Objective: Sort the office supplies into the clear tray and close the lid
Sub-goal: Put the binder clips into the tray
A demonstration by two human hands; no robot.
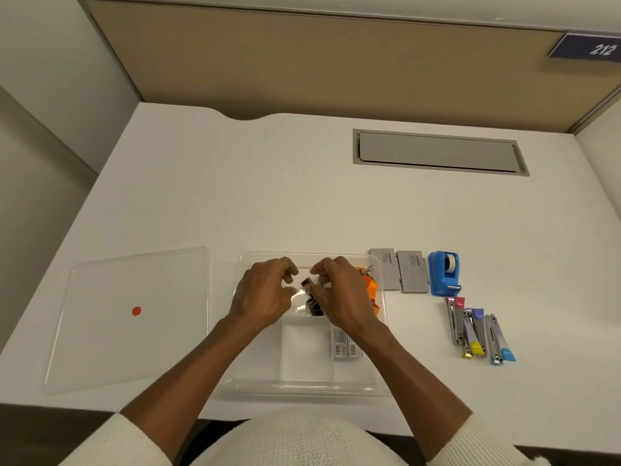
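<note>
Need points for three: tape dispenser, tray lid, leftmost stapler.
blue tape dispenser (443, 274): head view, on its blue body left of the tape roll.
clear lid (100, 331): head view, on the flat panel below the orange dot.
pink-capped stapler (455, 319): head view, on its metal middle.

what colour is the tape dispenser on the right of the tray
The tape dispenser is blue, with a white roll of tape in it; it shows clearly in the head view.

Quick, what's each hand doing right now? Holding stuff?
Left hand: over the tray, fingers curled, nothing clearly in it; cannot tell.
Right hand: pinching a black binder clip over the tray.
</note>
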